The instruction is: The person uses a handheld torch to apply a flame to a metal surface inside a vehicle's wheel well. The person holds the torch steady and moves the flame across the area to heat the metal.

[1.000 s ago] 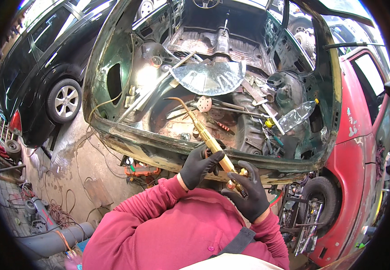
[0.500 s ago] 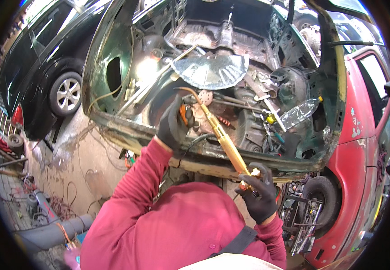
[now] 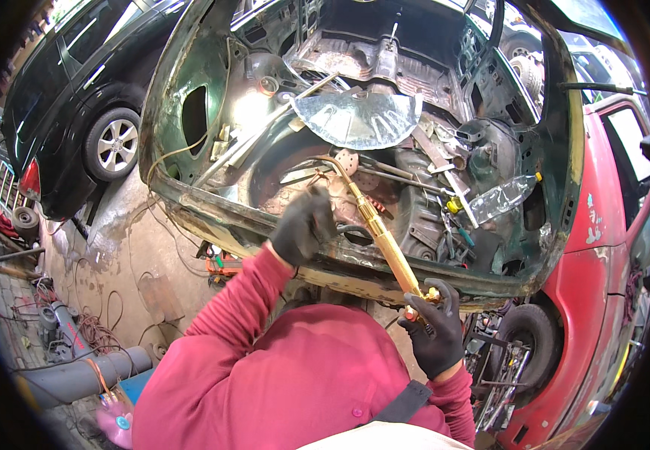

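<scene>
The brass torch (image 3: 394,251) is slanting across the rear edge of the car body (image 3: 235,221), its bent tip reaching over the floor well and its valve end hanging past that edge on the person's side. The right hand (image 3: 437,334), in a black glove, is gripping the valve end, fingers closing around it. The left hand (image 3: 304,227), also gloved, is hovering over the rear edge, just beside the torch; its fingers are curling, but they are blurring, so I cannot tell whether they are holding anything. Some room is opening between the torch tip and the metal sheet (image 3: 362,120) farther in, while a strip of concrete floor (image 3: 107,247) is running along the left of the body.

Compared with half a second ago, the left hand is sitting lower, nearer the rear edge, and the orange object then in it is no longer showing clearly. The right hand is keeping its hold on the valve end.

Inside the body, one perforated disc (image 3: 350,159) is lying just beside the torch's neck, one fan-shaped sheet is resting beyond it, and one clear bottle (image 3: 503,199) with a yellow cap is lying toward the right rear corner. Outside, one black car (image 3: 51,112) is standing to the left, one red vehicle (image 3: 602,247) to the right.
</scene>
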A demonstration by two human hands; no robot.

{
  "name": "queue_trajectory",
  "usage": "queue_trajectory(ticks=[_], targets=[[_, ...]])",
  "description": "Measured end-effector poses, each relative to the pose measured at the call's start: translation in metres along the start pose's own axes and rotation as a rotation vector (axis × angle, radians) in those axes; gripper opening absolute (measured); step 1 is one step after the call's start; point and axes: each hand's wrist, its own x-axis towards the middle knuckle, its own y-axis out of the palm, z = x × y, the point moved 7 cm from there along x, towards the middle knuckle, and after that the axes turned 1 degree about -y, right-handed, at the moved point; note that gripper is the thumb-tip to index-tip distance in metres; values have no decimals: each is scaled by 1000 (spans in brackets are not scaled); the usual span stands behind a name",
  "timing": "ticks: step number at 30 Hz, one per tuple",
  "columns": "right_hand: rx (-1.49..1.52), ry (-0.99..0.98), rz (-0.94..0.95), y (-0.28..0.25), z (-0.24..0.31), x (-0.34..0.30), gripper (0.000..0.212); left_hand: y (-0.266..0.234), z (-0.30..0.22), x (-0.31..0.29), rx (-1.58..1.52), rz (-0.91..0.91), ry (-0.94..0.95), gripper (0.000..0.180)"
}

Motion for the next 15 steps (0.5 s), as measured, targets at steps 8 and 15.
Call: queue_trajectory(ticks=[8,15], targets=[[-20,28,16,13,-4,4,56,105,24,-45,-343,198,-480,28],[-44,-7,22,10,-3,7,63,88,12,-21,-416,32,-374,47]])
